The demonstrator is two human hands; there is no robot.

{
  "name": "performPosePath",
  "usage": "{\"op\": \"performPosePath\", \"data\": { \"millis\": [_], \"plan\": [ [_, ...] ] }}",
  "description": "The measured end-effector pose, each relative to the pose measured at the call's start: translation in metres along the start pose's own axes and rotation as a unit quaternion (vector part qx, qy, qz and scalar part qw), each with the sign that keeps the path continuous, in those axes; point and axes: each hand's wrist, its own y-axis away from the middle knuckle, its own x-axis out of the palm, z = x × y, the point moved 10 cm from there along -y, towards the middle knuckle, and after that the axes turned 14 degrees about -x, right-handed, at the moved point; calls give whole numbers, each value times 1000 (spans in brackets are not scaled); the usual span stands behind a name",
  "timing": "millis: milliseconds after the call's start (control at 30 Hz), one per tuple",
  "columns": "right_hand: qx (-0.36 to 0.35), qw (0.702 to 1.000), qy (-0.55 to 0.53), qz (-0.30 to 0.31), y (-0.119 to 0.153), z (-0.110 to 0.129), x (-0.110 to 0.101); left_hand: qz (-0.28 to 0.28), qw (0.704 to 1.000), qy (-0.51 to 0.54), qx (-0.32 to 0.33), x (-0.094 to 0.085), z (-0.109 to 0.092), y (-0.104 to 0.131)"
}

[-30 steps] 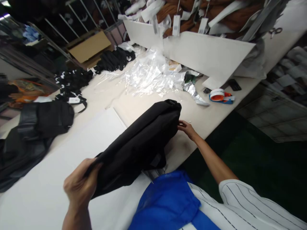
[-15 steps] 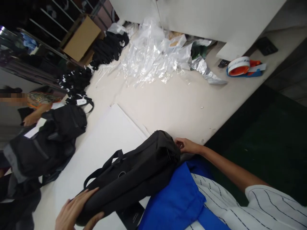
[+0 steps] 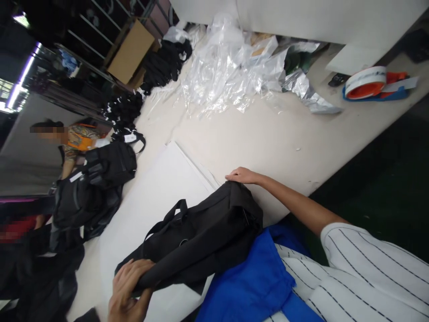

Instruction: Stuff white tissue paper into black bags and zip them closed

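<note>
A black bag with a carry handle lies on its side, slanting across white sheets and against a blue apron. At the bag's lower left end, my left hand grips the edge, fingers on top and thumb beneath. My right hand is at the upper right corner of the bag, its fingers together and touching the top edge. Whatever the right fingertips pinch there is too small to make out.
Crumpled clear plastic covers the back of the table. A tape dispenser stands at the right back. More black bags are piled on the left, beside a person in an orange apron. A cardboard box sits behind.
My right hand has moved from the bag's right end to its upper corner. The left hand's end of the bag now looks flatter, and the dark card under the bag is mostly hidden.
</note>
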Motion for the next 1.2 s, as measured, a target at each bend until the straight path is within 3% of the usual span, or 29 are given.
{"op": "performPosePath", "data": {
  "millis": [133,300,500,667,800,867,967,1067,1200],
  "plan": [
    [48,992,-56,98,-22,-6,18,-10,1000,21,-16,-1,-4,1],
    [114,977,-103,148,-15,-21,25,-39,998,45,-28,-4,-7,0],
    [69,968,-166,175,-16,-21,29,-59,995,65,-41,-8,-6,-11],
    [-8,978,-87,188,-27,2,12,-64,994,69,-60,-9,7,-24],
    [-134,976,95,144,-27,38,-13,-76,987,79,-116,-11,38,-37],
    [-191,955,201,101,-15,55,-21,-85,980,83,-160,-13,57,-43],
    [-247,918,301,68,17,69,-15,-86,969,82,-216,-11,76,-51],
    [-261,908,325,49,53,69,0,-93,967,76,-225,-7,80,-56],
    [-199,949,246,6,77,58,0,-94,974,69,-196,-4,74,-63]
  ]
}}
